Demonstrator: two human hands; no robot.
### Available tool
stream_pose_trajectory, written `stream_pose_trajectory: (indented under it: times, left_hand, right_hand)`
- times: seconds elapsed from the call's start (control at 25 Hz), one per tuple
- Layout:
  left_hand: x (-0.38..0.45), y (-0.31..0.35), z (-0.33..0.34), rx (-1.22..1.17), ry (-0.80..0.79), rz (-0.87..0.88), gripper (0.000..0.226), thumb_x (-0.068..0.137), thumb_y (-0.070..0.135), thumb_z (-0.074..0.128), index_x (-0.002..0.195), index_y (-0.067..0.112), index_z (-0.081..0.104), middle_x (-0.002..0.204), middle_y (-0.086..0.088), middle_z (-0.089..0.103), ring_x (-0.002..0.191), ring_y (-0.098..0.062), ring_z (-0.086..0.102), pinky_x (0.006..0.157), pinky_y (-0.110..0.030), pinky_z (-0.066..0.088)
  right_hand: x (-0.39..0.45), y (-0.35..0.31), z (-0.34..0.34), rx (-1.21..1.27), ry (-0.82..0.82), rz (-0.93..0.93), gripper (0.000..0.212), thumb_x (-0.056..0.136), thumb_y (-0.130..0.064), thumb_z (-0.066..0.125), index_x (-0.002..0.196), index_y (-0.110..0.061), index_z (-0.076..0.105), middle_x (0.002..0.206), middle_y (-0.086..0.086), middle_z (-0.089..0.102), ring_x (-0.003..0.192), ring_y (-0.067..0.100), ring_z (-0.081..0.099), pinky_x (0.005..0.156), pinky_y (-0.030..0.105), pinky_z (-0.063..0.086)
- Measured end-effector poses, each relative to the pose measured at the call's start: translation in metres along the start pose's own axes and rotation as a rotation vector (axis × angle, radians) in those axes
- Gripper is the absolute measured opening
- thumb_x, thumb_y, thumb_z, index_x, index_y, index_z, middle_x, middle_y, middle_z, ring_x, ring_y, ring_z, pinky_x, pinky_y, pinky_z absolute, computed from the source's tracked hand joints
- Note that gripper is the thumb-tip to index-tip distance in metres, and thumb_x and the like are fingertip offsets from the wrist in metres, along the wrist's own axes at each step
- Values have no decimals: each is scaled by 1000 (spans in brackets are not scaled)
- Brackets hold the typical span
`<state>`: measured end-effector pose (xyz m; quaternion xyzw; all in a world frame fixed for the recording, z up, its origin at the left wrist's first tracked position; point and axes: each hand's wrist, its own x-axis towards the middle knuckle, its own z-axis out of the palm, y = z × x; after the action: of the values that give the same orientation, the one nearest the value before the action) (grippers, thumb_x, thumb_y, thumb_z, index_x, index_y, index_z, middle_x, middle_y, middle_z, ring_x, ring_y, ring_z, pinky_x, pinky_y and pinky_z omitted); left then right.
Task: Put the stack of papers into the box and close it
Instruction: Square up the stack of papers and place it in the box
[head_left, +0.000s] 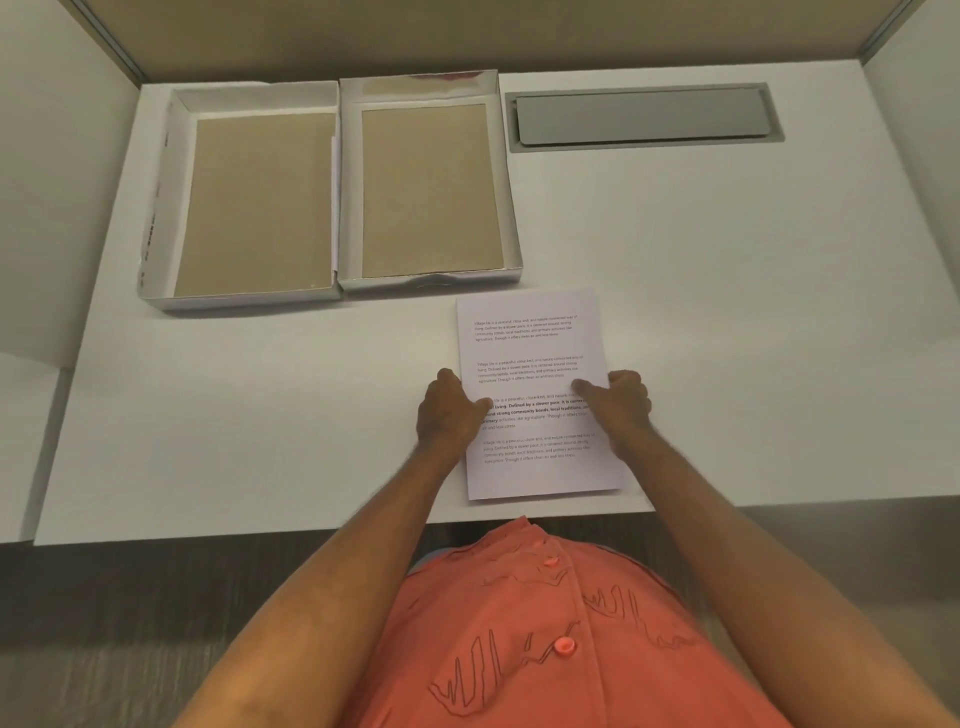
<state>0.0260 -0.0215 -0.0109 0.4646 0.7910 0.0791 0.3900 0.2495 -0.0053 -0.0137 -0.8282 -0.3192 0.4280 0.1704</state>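
A stack of white printed papers (530, 343) lies on the white desk near its front edge. My left hand (447, 410) grips the stack's left edge, thumb on top. My right hand (618, 402) grips the right edge the same way. Behind the papers, two shallow white trays with brown cardboard floors stand open side by side. The box tray (511, 218) is directly behind the stack. The second tray (171, 197), the box lid by the look of it, is to its left. Both trays hold nothing.
A grey cable hatch (644, 117) is set flush into the desk (753, 312) at the back right. Beige partition walls (467, 36) close the desk at the back and sides. My orange shirt fills the bottom of the view.
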Motion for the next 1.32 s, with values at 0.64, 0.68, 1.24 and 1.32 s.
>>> stream_pose_trajectory:
  times: [0.64, 0.68, 1.24, 1.32]
  left_hand:
    - [-1, 0, 0, -5, -1, 18, 48, 86, 35, 78, 116, 8, 50, 117, -8, 65, 102, -31, 67, 72, -36, 48]
    - [-1, 0, -1, -6, 0, 18, 48, 86, 35, 78, 116, 8, 50, 117, -9, 65, 103, -31, 67, 73, -36, 48]
    - [-2, 0, -2, -21, -5, 19, 47, 87, 34, 78, 115, 10, 49, 115, -7, 65, 99, -28, 67, 71, -35, 48]
    - [-3, 1, -2, -23, -8, 21, 47, 87, 33, 78, 115, 9, 50, 115, -7, 65, 99, -28, 67, 70, -35, 48]
  right_hand:
    - [7, -15, -14, 286, -273, 90, 68, 68, -22, 89, 126, 3, 64, 123, 22, 72, 104, 39, 74, 89, 53, 62]
    - [7, -17, -17, 348, -321, 121, 59, 71, -14, 88, 124, 5, 68, 120, 25, 74, 104, 42, 74, 91, 57, 61]
    - [-9, -23, -21, 318, -356, 43, 29, 86, -7, 78, 112, -6, 64, 116, 18, 74, 97, 35, 74, 87, 52, 62]
    - [-4, -21, -26, 385, -388, 100, 23, 88, 0, 74, 111, 3, 68, 113, 24, 74, 77, 30, 77, 66, 42, 65]
